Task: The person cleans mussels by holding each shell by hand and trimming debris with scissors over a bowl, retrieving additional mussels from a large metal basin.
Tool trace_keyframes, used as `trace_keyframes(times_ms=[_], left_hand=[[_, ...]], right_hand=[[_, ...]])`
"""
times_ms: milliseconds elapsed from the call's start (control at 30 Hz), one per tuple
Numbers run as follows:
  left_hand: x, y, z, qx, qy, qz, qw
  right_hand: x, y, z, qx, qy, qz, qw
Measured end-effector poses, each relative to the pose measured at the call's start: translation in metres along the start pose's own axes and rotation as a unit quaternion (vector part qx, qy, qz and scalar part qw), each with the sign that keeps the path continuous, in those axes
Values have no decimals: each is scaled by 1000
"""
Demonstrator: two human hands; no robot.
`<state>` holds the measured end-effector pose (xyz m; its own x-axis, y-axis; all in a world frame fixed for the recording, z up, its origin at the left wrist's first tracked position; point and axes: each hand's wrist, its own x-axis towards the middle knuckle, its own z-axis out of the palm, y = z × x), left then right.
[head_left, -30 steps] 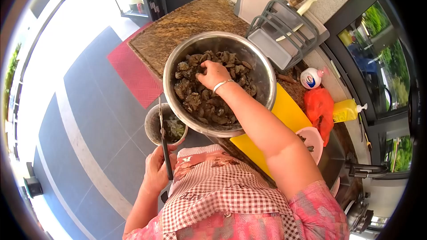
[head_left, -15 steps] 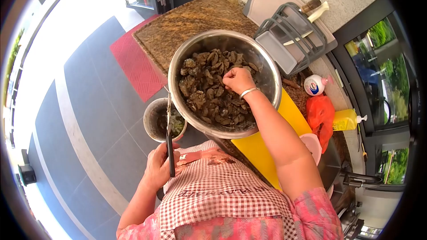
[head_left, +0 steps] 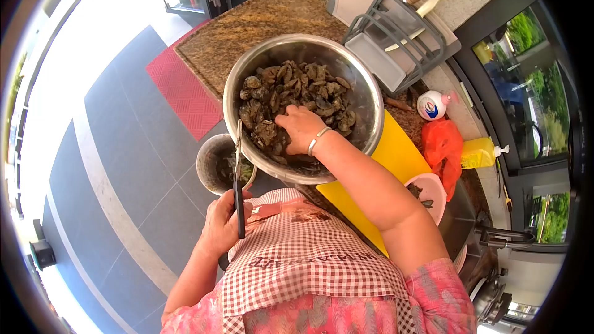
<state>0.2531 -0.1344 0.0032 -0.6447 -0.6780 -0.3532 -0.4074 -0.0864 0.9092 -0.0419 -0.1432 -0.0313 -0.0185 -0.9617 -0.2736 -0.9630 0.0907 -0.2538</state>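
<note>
My left hand (head_left: 219, 222) is closed around the black handle of a knife (head_left: 239, 154), its narrow blade pointing up beside the bowl's left rim. Inside the large steel bowl (head_left: 371, 80) is a heap of dark brown, wet lumps that look like shellfish (head_left: 297, 83). My right hand (head_left: 301, 130), with a bangle at the wrist, reaches into the front of this heap. Its fingers curl down among the lumps, and the fingertips and anything they grip are hidden. Below the bowl on the left stands a bucket (head_left: 207, 167) with dark matter inside.
Under the bowl lies a yellow board (head_left: 408, 154) on the granite counter (head_left: 260, 18). To the right are a pink bowl (head_left: 433, 192), a red plastic bag (head_left: 442, 148), a yellow bottle (head_left: 477, 153) and a white bottle (head_left: 431, 105). A grey rack (head_left: 396, 43) stands behind.
My right hand has moved left and toward me within the heap. Its pinch above the lumps has become a reach down among them. The knife stays upright in my left hand.
</note>
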Motion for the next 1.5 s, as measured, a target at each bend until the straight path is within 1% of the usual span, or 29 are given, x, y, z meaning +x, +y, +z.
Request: trace_keyframes(times_ms=[67, 167, 200, 300, 333, 367, 433, 467, 567, 633, 700, 800, 900, 933, 1033, 1133, 1167, 1233, 1267, 1300, 1333, 1367, 1400, 1500], left_hand=[[1, 1, -3, 4, -3, 7, 1000], [4, 3, -4, 1, 5, 20, 1000], [5, 4, -4, 4, 8, 19, 1000], [8, 4, 0, -9, 14, 25, 1000], [9, 4, 1, -17, 16, 29, 999], [9, 7, 1, -5, 6, 24, 1000], [9, 11, 2, 20, -16, 13, 1000], [10, 11, 3, 20, -19, 10, 1000], [12, 10, 5, 17, -29, 6, 999], [15, 9, 7, 8, -32, 11, 999], [16, 11, 8, 7, -35, 16, 999], [16, 14, 8, 4, -42, 21, 999], [15, 14, 12, -11, -29, 25, 999], [14, 14, 12, -18, -21, 27, 999], [13, 15, 8, 13, -37, 16, 999], [13, 14, 4, 2, -29, 19, 999], [14, 12, 4, -2, -26, 23, 999], [16, 10, 2, -7, -22, 31, 999], [17, 10, 1, -13, -23, 27, 999], [19, 10, 1, -18, -27, 23, 999], [21, 10, 2, -23, -32, 21, 999], [23, 12, 3, -32, -37, 17, 999], [24, 13, 4, -40, -41, 14, 998], [27, 15, 7, -49, -58, 14, 997]], right_hand=[[-8, 11, 3, 36, 4, 22, 999], [-30, 26, -1, 96, 59, 59, 992], [-37, 30, -3, 122, 112, 56, 985], [-57, 43, -13, 169, 166, 117, 964], [-60, 54, -7, 224, 194, 142, 944], [-62, 63, -3, 282, 225, 193, 912], [-67, 89, 2, 360, 231, 221, 877], [-72, 96, 2, 345, 224, 236, 880], [-80, 84, -11, 295, 226, 204, 906], [-79, 74, -17, 178, 211, 190, 942], [-72, 65, -11, 96, 252, 72, 960], [-62, 39, -8, 11, 174, 0, 985], [-45, 31, 6, -97, 100, 31, 990], [-45, 32, 11, -99, 160, 7, 982], [-37, 44, 14, -66, 139, -15, 988], [-44, 47, 11, 5, 180, -13, 984], [-48, 49, 8, 71, 192, 24, 978], [-60, 45, -9, 203, 213, 99, 951], [-62, 48, -16, 279, 234, 104, 925], [-63, 52, -26, 374, 172, 160, 897], [-67, 50, -29, 486, 214, 151, 834], [-70, 48, -33, 590, 254, 138, 754], [-72, 53, -33, 661, 245, 133, 697], [-79, 61, -30, 719, 211, 119, 652]])
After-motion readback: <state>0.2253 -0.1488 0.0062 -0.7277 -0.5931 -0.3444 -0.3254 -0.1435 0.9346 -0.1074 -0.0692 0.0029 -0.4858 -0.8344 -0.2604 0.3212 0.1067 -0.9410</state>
